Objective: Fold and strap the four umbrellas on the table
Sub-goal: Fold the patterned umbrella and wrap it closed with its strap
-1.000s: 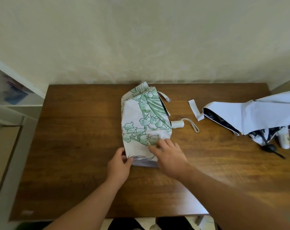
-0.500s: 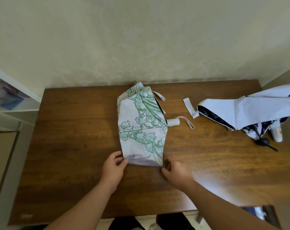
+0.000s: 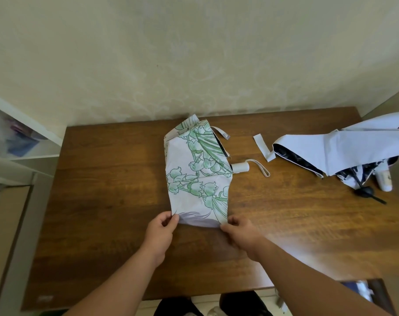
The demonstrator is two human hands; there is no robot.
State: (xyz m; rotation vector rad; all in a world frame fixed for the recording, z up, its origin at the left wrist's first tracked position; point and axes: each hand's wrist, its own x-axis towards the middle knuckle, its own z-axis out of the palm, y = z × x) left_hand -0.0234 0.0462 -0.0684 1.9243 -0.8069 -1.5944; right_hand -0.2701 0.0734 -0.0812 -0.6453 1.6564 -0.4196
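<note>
Floral fabric of the umbrella (image 3: 197, 176) lies flattened mid-desk (image 3: 107, 201), handle (image 3: 239, 167) pointing right. We see the left hand (image 3: 160, 233) pinching its near-left corner; the right hand (image 3: 240, 231), pressing on top a second ago, now pinches the near-right corner. Smoothing looks finished; rolling should follow. A white umbrella (image 3: 344, 153) waits unfolded, well apart.

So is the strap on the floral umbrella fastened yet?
Not fastened. The strap lies loose beside the floral umbrella, wrapped around nothing; its canopy lies flat.
</note>
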